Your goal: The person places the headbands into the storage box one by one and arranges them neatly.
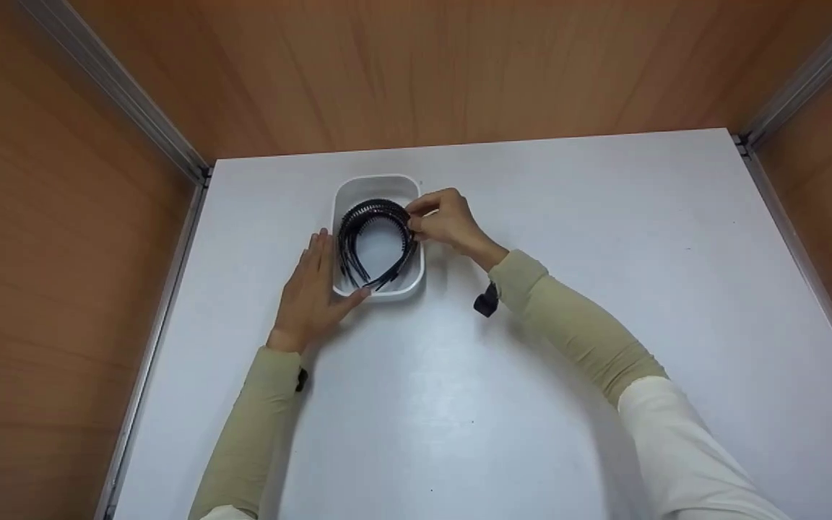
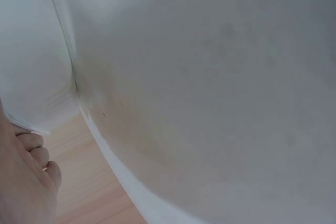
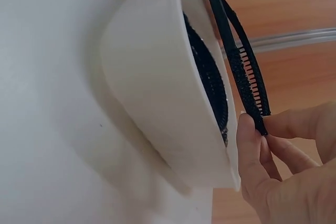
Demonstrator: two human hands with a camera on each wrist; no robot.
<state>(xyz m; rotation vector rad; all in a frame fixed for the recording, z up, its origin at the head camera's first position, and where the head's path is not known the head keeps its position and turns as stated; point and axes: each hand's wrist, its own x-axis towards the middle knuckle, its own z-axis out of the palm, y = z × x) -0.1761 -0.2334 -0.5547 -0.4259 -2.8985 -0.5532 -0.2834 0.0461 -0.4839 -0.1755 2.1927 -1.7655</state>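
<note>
A white plastic bin (image 1: 416, 286) holds several black toothed headbands (image 1: 349, 249), bunched together in a loop. My right hand (image 1: 448, 220) is at the bin's right rim. In the right wrist view, thumb and fingers of this hand pinch one black headband (image 3: 244, 74) by its curved end, above the rim, with its comb-like teeth showing. More headbands lie below it inside the bin. My left hand (image 1: 308, 292) lies along the bin's left side, fingers extended and thumb at the front rim. Only part of that hand (image 2: 26, 177) shows in the left wrist view.
The bin stands on a white table (image 1: 568, 188), left of its middle and toward the back. Wooden panels (image 1: 459, 72) with metal corner rails (image 1: 127, 87) enclose the back and sides. A black wrist device (image 1: 487, 300) hangs under the right sleeve.
</note>
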